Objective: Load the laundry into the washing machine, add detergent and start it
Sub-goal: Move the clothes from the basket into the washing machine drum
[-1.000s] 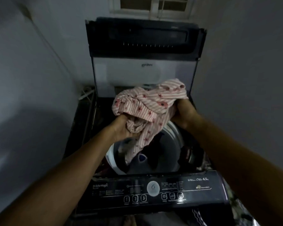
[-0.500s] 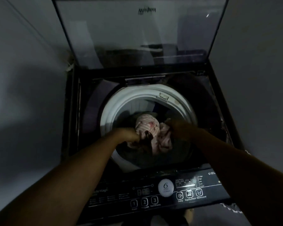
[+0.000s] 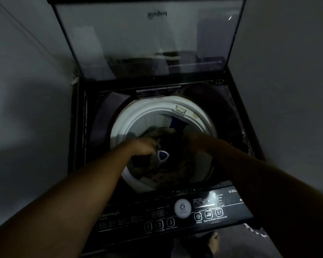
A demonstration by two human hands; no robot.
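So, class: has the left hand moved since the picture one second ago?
Yes. The left hand has gone down: it was raised above the white drum rim, and now reaches inside it, among the dark laundry.

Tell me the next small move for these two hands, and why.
Probably lift both hands out of the white-rimmed drum. The left hand and right hand sit low on the dark heap of laundry already lying inside, so the remaining steps need them free. Whether they grip cloth is too dark to tell.
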